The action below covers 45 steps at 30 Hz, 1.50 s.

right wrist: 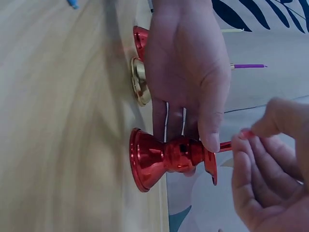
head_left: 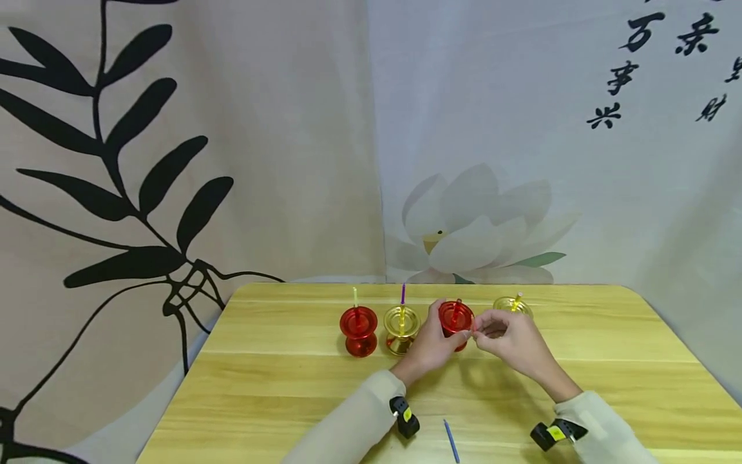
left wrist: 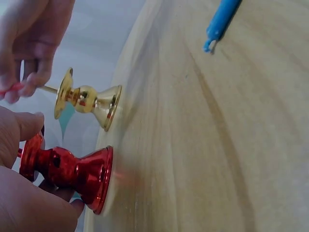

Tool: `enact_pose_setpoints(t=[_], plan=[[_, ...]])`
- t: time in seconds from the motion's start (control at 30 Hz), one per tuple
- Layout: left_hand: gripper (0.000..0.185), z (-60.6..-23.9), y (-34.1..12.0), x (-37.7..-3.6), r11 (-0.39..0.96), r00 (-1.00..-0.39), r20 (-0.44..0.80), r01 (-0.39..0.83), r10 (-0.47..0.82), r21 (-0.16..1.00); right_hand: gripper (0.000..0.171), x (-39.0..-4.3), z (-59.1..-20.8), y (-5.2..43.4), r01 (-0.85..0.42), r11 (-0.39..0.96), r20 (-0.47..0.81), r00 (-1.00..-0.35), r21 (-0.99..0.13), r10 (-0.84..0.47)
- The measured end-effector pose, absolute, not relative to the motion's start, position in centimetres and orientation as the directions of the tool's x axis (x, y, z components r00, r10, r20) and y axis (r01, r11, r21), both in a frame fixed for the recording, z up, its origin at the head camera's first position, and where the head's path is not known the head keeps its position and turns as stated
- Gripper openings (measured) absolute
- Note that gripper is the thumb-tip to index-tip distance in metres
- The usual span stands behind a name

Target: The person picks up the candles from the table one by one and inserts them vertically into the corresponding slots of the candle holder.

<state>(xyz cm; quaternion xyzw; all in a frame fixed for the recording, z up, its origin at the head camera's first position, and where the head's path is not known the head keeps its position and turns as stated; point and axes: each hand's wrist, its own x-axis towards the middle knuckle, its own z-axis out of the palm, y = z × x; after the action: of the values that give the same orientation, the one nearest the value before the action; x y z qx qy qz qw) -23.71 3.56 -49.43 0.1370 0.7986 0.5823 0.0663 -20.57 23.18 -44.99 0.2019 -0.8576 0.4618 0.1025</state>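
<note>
1. Head view: four candle holders are standing in a row near the far edge of the desk (head_left: 278,386). The left hand (head_left: 431,345) is gripping the red holder (head_left: 456,320), third from the left, while the right hand (head_left: 507,341) is pinching a thin red candle (head_left: 471,330) beside its rim. A blue candle (head_left: 451,440) is lying near the desk's near edge.
2. Left wrist view: the left hand's fingers (left wrist: 29,193) are wrapping the holder's stem; keeping the base flat would likely be steadying it.
3. Right wrist view: the candle is pointing at the cup; aligning it straight seems wise. The socket is hiding behind the thumb (right wrist: 210,121), so seating is remaining unclear.
</note>
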Motion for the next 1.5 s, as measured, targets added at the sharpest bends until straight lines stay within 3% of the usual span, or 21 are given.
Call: enact_pose_setpoints(t=[0.43, 0.9, 1.5], plan=[[0.086, -49.7, 3.5, -22.8, 0.271, -0.967, 0.086, 0.153, 0.242, 0.95, 0.008, -23.0, -44.1, 21.3, -0.393, 0.465, 0.407, -0.91, -0.793, -0.073], [0.085, -49.8, 3.2, -22.4, 0.278, -0.973, 0.095, 0.152, 0.211, 0.948, 0.011, -24.1, -43.5, 19.8, -0.385, 0.377, 0.388, -0.919, -0.843, -0.071], [0.083, -50.0, 2.9, -22.3, 0.256, -0.969, 0.12, 0.175, 0.218, 0.951, 0.009, -24.4, -44.1, 19.3, -0.399, 0.385, 0.399, -0.913, -0.832, -0.086]])
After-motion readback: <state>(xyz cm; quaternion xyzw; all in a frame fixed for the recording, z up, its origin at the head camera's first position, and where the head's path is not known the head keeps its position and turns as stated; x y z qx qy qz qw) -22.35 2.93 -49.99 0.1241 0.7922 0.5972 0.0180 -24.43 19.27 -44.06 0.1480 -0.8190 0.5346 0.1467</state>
